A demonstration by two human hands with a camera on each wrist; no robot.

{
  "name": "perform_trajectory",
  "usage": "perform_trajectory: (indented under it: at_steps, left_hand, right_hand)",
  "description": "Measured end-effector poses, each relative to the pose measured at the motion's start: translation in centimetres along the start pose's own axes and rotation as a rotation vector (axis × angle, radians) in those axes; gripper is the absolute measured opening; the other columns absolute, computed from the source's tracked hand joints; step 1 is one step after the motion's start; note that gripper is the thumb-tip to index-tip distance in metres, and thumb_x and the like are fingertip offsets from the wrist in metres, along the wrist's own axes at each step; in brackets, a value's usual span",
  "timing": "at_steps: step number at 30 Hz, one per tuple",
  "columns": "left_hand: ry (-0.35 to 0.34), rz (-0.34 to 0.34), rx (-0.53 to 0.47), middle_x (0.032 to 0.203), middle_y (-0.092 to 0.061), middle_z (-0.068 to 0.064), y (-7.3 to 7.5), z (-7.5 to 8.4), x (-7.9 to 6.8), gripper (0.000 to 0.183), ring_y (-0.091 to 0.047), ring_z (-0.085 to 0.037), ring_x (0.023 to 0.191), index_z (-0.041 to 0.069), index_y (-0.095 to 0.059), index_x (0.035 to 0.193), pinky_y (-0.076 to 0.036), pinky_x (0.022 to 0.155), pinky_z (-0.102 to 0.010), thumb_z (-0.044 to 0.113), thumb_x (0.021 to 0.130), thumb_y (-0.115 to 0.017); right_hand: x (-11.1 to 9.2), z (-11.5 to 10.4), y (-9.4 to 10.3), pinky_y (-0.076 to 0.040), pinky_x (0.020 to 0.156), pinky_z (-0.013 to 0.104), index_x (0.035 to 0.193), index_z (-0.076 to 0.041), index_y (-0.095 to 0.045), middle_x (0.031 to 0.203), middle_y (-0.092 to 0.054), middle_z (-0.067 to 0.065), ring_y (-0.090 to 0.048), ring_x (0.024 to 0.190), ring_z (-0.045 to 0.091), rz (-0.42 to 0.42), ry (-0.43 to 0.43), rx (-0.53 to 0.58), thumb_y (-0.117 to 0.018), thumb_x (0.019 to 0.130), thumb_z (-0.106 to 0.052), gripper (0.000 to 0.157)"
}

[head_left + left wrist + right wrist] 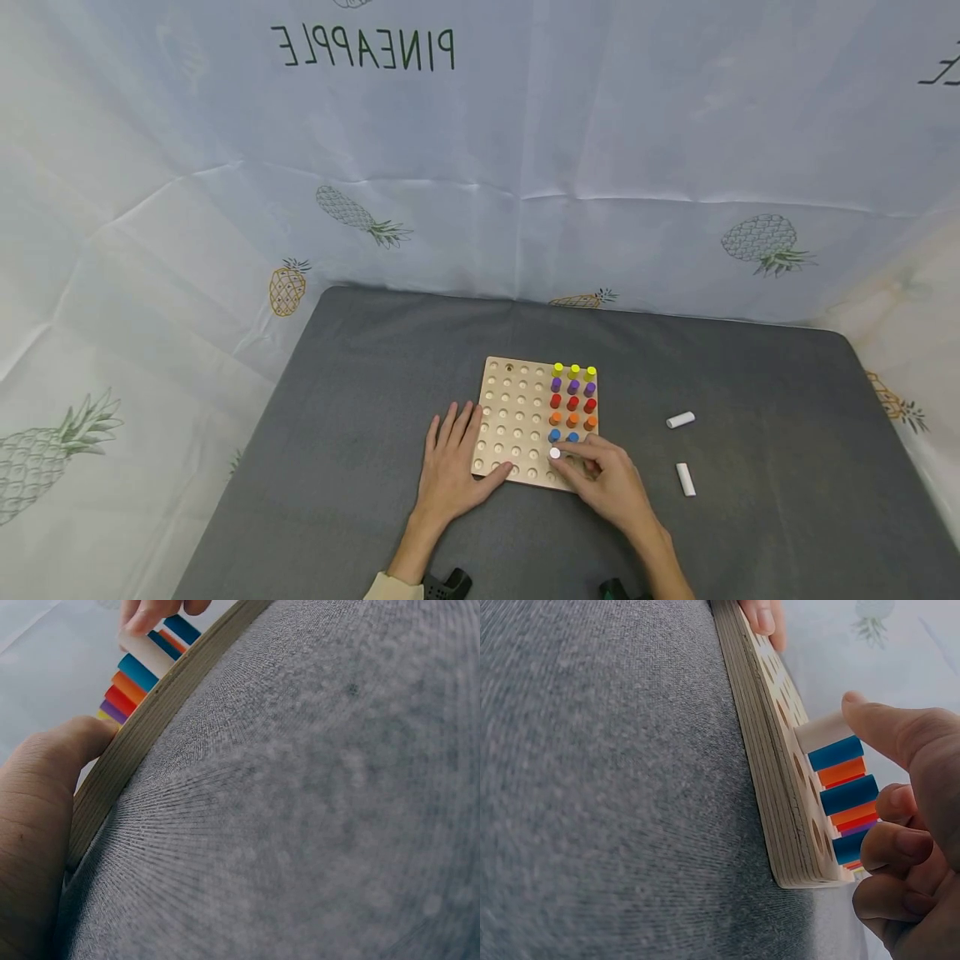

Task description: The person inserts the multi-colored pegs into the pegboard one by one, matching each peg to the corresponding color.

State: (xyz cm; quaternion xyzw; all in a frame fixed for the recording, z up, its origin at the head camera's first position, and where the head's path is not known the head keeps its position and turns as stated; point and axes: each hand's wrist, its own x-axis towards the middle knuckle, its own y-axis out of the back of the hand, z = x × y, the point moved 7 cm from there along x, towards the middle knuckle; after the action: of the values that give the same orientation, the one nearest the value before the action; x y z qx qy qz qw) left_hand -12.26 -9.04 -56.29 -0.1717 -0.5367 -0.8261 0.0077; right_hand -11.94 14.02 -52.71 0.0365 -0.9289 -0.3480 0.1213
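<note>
A wooden pegboard [510,442] with rows of round holes lies on the grey cloth. My right hand [609,482] pinches the top of a white peg [825,733] between thumb and forefinger. That peg stands upright at a hole in front of the blue pegs [846,795], its lower end meeting the board. The other right fingers are curled in. My left hand [450,473] rests at the board's left near corner, fingers straight along the left side and thumb [86,739] against the near edge.
Yellow [574,372], purple [573,387], red [572,403] and orange pegs [572,420] fill rows at the board's right side. Two loose white pegs, one farther [680,420] and one nearer [686,479], lie right of the board. A pineapple-print curtain [465,125] hangs behind the table.
</note>
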Motion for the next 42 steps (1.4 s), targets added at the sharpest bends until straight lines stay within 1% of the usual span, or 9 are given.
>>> perform_trajectory:
  at_steps: [3, 8, 10, 17, 30, 35, 42]
  left_hand:
    - [-0.005, 0.005, 0.003, 0.158, -0.049, -0.011, 0.0, 0.0, 0.0, 0.097, -0.039, -0.033, 0.152, 0.011, -0.043, 0.156, -0.025, 0.125, -0.057, 0.067, 0.081, -0.07]
    - [-0.005, 0.006, 0.006, 0.158, -0.049, -0.011, 0.0, 0.0, -0.1, 0.097, -0.039, -0.033, 0.152, 0.012, -0.043, 0.156, -0.025, 0.125, -0.057, 0.067, 0.081, -0.07]
    - [-0.002, 0.002, 0.008, 0.158, -0.049, -0.011, 0.0, -0.1, -0.1, 0.097, -0.038, -0.033, 0.153, 0.012, -0.043, 0.156, -0.025, 0.125, -0.057, 0.068, 0.082, -0.07]
    - [-0.001, -0.005, 0.004, 0.159, -0.049, -0.01, -0.2, -0.1, -0.1, 0.097, -0.037, -0.032, 0.153, 0.012, -0.042, 0.157, -0.024, 0.126, -0.057, 0.068, 0.082, -0.069]
    - [0.002, -0.002, 0.009, 0.158, -0.049, -0.01, -0.3, -0.2, -0.2, 0.097, -0.038, -0.032, 0.153, 0.012, -0.042, 0.157, -0.024, 0.126, -0.056, 0.068, 0.082, -0.069]
    - [0.008, -0.014, 0.009, 0.159, -0.048, -0.01, -0.4, -0.2, -0.2, 0.097, -0.037, -0.032, 0.154, 0.012, -0.041, 0.157, -0.023, 0.126, -0.055, 0.069, 0.082, -0.068]
    - [0.001, -0.007, 0.012, 0.158, -0.049, -0.011, -0.4, -0.2, -0.2, 0.097, -0.038, -0.032, 0.153, 0.012, -0.042, 0.157, -0.024, 0.126, -0.056, 0.069, 0.082, -0.068]
  right_hand:
    - [0.0, -0.1, 0.0, -0.025, 0.05, 0.013, 0.097, -0.022, -0.084, 0.061, -0.041, -0.007, -0.03, 0.056, -0.005, -0.002, 0.008, -0.015, -0.088, 0.079, -0.023, 0.019]
    - [0.0, -0.4, 0.1, -0.025, 0.05, 0.013, 0.096, -0.022, -0.083, 0.06, -0.042, -0.006, -0.03, 0.056, -0.006, -0.001, 0.045, -0.032, -0.089, 0.078, -0.022, 0.019]
    - [0.0, -0.4, 0.0, -0.024, 0.049, 0.013, 0.098, -0.022, -0.083, 0.058, -0.04, -0.007, -0.028, 0.055, -0.007, -0.011, 0.048, -0.034, -0.088, 0.079, -0.023, 0.019]
    - [0.1, -0.2, -0.6, -0.015, 0.045, 0.016, 0.102, -0.023, -0.082, 0.049, -0.027, -0.017, -0.016, 0.045, -0.01, -0.08, -0.026, -0.025, -0.081, 0.088, -0.03, 0.016]
    - [-0.1, 0.4, -1.1, -0.014, 0.045, 0.016, 0.103, -0.022, -0.081, 0.05, -0.027, -0.017, -0.017, 0.044, -0.008, -0.113, -0.082, -0.005, -0.08, 0.089, -0.03, 0.016]
    - [-0.1, 0.4, -1.1, -0.014, 0.045, 0.016, 0.104, -0.022, -0.081, 0.05, -0.027, -0.018, -0.017, 0.045, -0.008, -0.106, -0.077, -0.015, -0.08, 0.089, -0.03, 0.017]
    - [-0.2, 0.3, -0.6, -0.015, 0.045, 0.015, 0.107, -0.023, -0.08, 0.05, -0.026, -0.021, -0.016, 0.045, -0.008, -0.084, -0.053, -0.006, -0.081, 0.088, -0.031, 0.021]
